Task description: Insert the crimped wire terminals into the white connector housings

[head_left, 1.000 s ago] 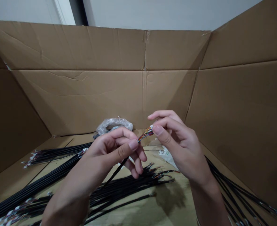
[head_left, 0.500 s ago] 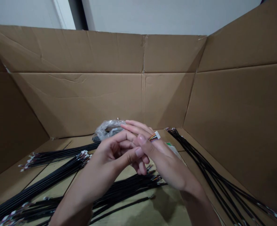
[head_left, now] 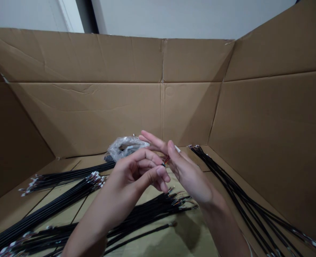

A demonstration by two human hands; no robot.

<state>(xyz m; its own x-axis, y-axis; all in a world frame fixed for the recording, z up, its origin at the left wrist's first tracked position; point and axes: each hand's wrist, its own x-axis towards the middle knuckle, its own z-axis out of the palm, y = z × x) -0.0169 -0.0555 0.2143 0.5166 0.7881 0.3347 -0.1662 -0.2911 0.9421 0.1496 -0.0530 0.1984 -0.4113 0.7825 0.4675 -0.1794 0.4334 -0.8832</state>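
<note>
My left hand (head_left: pixel 138 173) has its fingers curled and pinches a black cable just behind its coloured wire ends (head_left: pixel 165 161). My right hand (head_left: pixel 181 167) meets it from the right, fingers stretched out, thumb pressed on the same wire ends near a small white connector (head_left: pixel 177 148). Both hands hover above a loose pile of black cables (head_left: pixel 147 214) on the floor of a big cardboard box (head_left: pixel 120 107).
More black cable bundles lie at the left (head_left: pixel 64 176), along the lower left (head_left: pixel 26 221) and along the right wall (head_left: pixel 243 200). A crumpled clear plastic bag (head_left: pixel 126 146) sits at the back of the box. Cardboard walls stand on three sides.
My right hand has swung from facing the left hand to lying alongside it, fingers now pointing away. The white connector has gone from plainly shown between the fingertips to mostly hidden behind the thumb.
</note>
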